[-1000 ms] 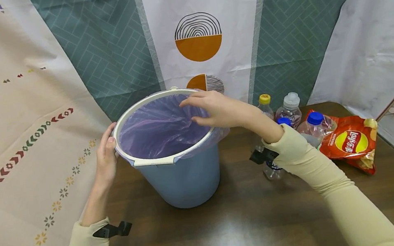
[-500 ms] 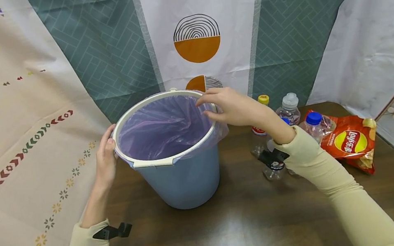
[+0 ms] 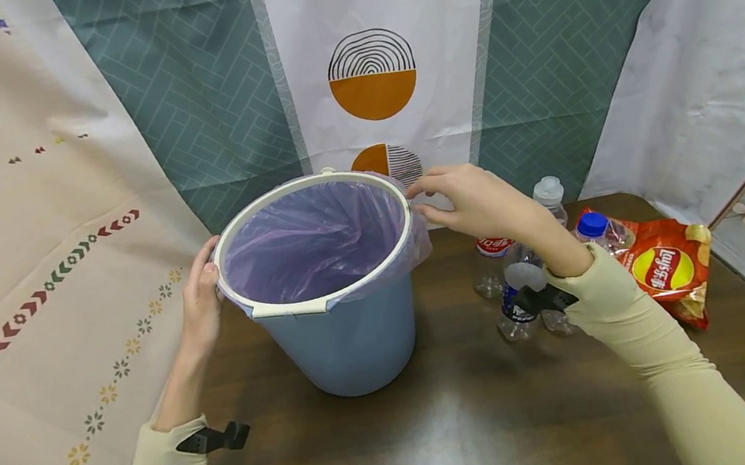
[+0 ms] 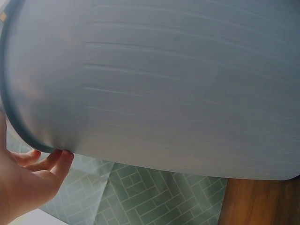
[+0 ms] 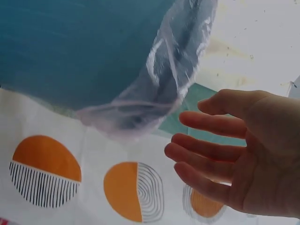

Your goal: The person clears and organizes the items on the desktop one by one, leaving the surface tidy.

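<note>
Your left hand point(image 3: 200, 302), fingers relaxed, touches the round blue plastic bucket point(image 3: 359, 344); your right hand point(image 3: 477, 200), loosely spread, holding nothing, hangs just beside the bucket's translucent purple liner point(image 3: 303, 245).

1. The back is covered by green-and-white cloth point(image 3: 302, 77), printed with orange-and-black circles point(image 3: 372, 75).
2. The left is hung with cream fabric point(image 3: 27, 239), patterned in coloured rows.
3. The right is draped with pale, creased sheeting point(image 3: 725, 68).
4. Light point(image 3: 437, 452) is reflected by the brown desk point(image 3: 288, 448).
</note>
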Demonstrator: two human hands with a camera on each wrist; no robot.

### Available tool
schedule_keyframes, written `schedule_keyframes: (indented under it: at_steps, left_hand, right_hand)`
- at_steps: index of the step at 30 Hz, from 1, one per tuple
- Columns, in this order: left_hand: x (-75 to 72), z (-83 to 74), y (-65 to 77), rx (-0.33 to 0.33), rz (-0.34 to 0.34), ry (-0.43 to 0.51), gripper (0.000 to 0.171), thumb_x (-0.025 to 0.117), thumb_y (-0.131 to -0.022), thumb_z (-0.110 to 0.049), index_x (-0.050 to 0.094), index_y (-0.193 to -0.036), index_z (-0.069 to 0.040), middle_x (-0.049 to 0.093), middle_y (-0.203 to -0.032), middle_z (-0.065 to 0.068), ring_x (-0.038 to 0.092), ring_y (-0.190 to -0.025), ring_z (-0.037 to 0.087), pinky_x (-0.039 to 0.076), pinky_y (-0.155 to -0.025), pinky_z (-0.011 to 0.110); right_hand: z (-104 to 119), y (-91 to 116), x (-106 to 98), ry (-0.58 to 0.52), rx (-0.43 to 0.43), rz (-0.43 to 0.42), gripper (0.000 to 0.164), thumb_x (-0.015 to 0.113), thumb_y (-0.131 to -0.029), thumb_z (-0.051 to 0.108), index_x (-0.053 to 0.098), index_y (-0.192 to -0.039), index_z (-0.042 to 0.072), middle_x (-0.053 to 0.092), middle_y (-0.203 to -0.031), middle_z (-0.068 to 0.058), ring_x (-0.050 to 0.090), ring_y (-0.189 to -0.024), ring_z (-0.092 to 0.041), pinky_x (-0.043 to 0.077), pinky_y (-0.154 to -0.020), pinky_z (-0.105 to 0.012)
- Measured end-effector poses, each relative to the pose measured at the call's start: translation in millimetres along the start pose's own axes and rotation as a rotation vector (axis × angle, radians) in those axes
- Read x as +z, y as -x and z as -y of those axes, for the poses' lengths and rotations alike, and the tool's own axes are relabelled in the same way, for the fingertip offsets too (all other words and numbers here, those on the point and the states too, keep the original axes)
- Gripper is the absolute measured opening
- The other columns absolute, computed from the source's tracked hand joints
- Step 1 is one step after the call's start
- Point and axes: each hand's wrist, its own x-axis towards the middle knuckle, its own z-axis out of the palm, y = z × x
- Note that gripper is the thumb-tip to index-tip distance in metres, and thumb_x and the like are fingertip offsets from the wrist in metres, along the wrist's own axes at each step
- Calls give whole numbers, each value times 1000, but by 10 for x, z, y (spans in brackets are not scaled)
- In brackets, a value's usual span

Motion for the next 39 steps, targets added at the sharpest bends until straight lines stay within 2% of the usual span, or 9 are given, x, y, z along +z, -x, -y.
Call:
schedule_keyframes:
  at_steps: [5, 9, 16, 21, 25, 28, 30, 34, 39]
  left_hand:
    - [8, 7, 5, 4, -2, 13, 51, 33, -100, -21, 35, -148, -5, 46, -136, 7, 56, -109, 6, 51, -85, 12]
    - [8, 12, 2, 8, -6, 9, 51, 33, -100, -21, 35, -148, -4, 49, -131, 3, 57, -105, 6, 53, -82, 13]
    - [0, 11, 5, 8, -20, 7, 52, 33, -99, -20, 36, -147, -4, 52, -124, 0, 59, -100, 6, 53, -80, 13]
    - [10, 5, 9, 4, -16, 3, 52, 33, -98, -20, 36, -148, -3, 51, -127, 1, 58, -102, 6, 53, -81, 13]
    - [10, 2, -6, 4, -13, 0, 52, 33, -99, -21, 35, -148, -4, 50, -129, 1, 58, -103, 6, 53, -82, 13]
    - [11, -2, -17, 8, -15, 6, 51, 34, -100, -22, 37, -148, -5, 51, -127, 1, 59, -101, 6, 53, -81, 13]
    - [13, -5, -17, 10, -16, 10, 51, 34, -99, -21, 37, -147, -5, 52, -125, 1, 60, -100, 5, 54, -80, 13]
    - [12, -5, -6, -5, -14, 9, 52, 34, -99, -21, 35, -148, -3, 50, -131, 4, 58, -105, 5, 53, -83, 13]
    - [12, -8, -2, -21, -8, 2, 52, 33, -100, -21, 34, -149, -5, 44, -140, 12, 55, -110, 5, 51, -86, 12]
  right_hand:
    - [-114, 115, -75, 4, 41, 47, 26, 60, -94, 20, 66, -118, 11, 67, -117, -7, 63, -105, -26, 53, -92, -43]
    - [-200, 220, -136, -6, 68, 102, 26, 60, -94, 18, 66, -118, 10, 68, -116, -8, 64, -102, -26, 54, -88, -44]
    - [-347, 423, -189, -37, 106, 236, 32, 60, -93, 15, 64, -123, 5, 67, -119, -11, 63, -105, -26, 53, -91, -46]
    - [-443, 591, -235, -41, 130, 348, 36, 63, -91, 13, 62, -126, 6, 67, -116, -9, 62, -91, -20, 56, -79, -36]
    - [-500, 691, -272, -78, 196, 432, 46, 67, -88, 15, 57, -132, 5, 64, -119, -11, 59, -85, -17, 55, -67, -26]
    - [-528, 730, -280, -94, 249, 477, 51, 67, -87, 12, 54, -136, 4, 63, -119, -14, 58, -87, -19, 56, -66, -26]
    - [-539, 744, -278, -82, 257, 478, 51, 67, -87, 8, 54, -135, 3, 62, -122, -16, 60, -94, -22, 58, -72, -29]
    - [-553, 752, -269, -64, 256, 465, 43, 67, -84, 2, 61, -126, 4, 65, -115, -12, 60, -94, -24, 59, -73, -35]
    - [-560, 741, -274, -58, 285, 475, 28, 69, -80, -2, 67, -107, 7, 64, -96, -5, 56, -82, -21, 56, -62, -30]
